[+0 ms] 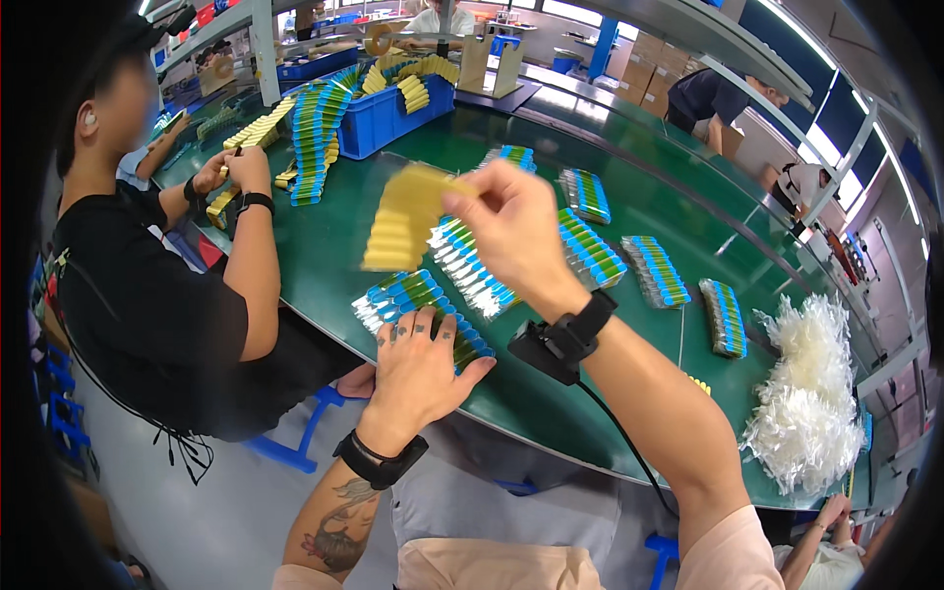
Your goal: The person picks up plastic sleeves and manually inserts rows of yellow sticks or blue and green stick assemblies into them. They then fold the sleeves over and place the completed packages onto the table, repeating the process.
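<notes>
My right hand [516,226] is raised over the table, its thumb and fingers pinching a yellow ridged strip [401,221] by its right end. The strip hangs down to the left and is smeared by motion. My left hand [418,369] lies flat with fingers spread on a row of blue and green pieces in clear wrap [398,300], near the table's front edge. Just beyond it, partly behind my right hand, is another such wrapped bundle [472,265]. A third bundle [590,251] lies to the right of my right wrist.
On the green table [629,364], more wrapped bundles [654,270] lie rightward, then a heap of clear film [806,403]. A blue bin [393,123] of yellow and blue-green strips stands at the far left. A co-worker [157,275] sits close on my left, handling yellow strips.
</notes>
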`<state>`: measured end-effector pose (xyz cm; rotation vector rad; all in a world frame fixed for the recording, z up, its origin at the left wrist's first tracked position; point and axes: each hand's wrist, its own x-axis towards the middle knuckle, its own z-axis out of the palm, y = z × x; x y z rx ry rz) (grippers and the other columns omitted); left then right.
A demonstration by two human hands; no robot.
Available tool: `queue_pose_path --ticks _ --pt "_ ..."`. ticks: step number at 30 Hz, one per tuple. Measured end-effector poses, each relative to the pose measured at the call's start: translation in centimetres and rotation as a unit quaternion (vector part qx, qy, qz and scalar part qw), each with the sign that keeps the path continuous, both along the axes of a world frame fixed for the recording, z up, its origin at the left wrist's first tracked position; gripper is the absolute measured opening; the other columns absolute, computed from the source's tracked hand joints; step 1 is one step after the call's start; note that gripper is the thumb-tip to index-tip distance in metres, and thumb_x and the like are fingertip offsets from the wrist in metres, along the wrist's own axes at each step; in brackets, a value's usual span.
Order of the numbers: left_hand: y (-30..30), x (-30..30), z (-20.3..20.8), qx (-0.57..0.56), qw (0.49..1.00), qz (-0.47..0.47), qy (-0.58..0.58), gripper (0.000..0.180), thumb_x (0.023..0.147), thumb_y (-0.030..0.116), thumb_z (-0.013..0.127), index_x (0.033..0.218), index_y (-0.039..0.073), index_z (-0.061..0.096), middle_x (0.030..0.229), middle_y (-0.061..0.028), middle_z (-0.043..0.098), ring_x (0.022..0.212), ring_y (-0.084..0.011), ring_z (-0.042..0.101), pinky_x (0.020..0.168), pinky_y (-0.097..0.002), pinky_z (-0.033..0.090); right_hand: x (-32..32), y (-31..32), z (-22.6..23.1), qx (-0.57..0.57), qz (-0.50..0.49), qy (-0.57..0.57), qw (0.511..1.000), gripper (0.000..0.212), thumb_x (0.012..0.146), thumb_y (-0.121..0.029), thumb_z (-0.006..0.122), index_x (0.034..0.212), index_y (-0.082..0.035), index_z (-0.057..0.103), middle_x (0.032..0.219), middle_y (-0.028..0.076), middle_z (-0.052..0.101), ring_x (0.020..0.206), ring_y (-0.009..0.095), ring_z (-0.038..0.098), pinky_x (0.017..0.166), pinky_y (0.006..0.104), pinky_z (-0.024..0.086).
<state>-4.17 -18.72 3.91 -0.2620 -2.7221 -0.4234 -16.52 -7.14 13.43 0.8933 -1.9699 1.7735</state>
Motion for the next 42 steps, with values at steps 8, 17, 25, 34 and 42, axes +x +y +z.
queue_pose_path --ticks 8,17,25,34,42 --pt "-0.6 0.3 1.3 -0.004 0.992 -0.003 0.130 0.057 0.086 0.046 0.070 0.122 0.001 0.067 0.124 -0.0203 0.063 0.119 -0.0380 0.056 0.102 -0.0531 0.038 8.2 5.0 4.7 -0.102 0.112 -0.063 0.986 0.016 0.091 -0.004 0.074 0.099 0.005 0.064 0.092 0.008 0.072 0.081 0.010 0.068 0.073 0.0243 0.056" --pt "4.7 7.8 -0.8 0.756 0.262 -0.349 -0.488 0.074 0.099 0.048 0.059 0.150 -0.002 0.040 0.129 -0.0121 0.063 0.114 -0.0217 0.063 0.097 -0.0342 0.049 16.7 17.2 2.2 0.003 0.253 -0.128 0.959 0.013 0.080 0.005 0.073 0.090 0.004 0.066 0.102 0.023 0.070 0.092 0.028 0.071 0.084 0.0368 0.058" --pt "10.9 12.6 -4.5 0.747 0.222 -0.240 -0.579 0.049 0.097 -0.001 0.058 0.144 -0.005 0.045 0.132 -0.0146 0.063 0.121 -0.0199 0.061 0.106 -0.0380 0.047 23.2 25.7 -3.5 -0.183 0.163 -0.283 0.927 0.012 0.081 0.003 0.079 0.083 -0.002 0.068 0.130 0.029 0.057 0.099 0.028 0.071 0.090 0.0375 0.058" --pt "13.1 11.0 -1.6 0.613 0.474 -0.174 -0.608 0.030 0.091 -0.005 0.055 0.119 -0.011 0.066 0.112 -0.0121 0.071 0.099 -0.0188 0.067 0.089 -0.0345 0.052 33.6 32.5 -13.0 -0.447 0.237 -0.545 0.668 0.098 0.088 -0.062 0.062 0.156 0.000 0.028 0.127 0.025 0.060 0.102 0.040 0.068 0.089 0.0525 0.055" --pt "14.9 8.5 1.1 0.375 0.729 -0.372 -0.435 0.020 0.081 -0.006 0.066 0.098 0.002 0.075 0.099 -0.0093 0.072 0.089 -0.0191 0.067 0.076 -0.0304 0.052 33.0 33.3 -10.2 -0.030 -0.089 -0.409 0.908 0.016 0.089 0.001 0.073 0.105 0.003 0.072 0.107 0.011 0.074 0.091 0.023 0.071 0.083 0.0318 0.055"
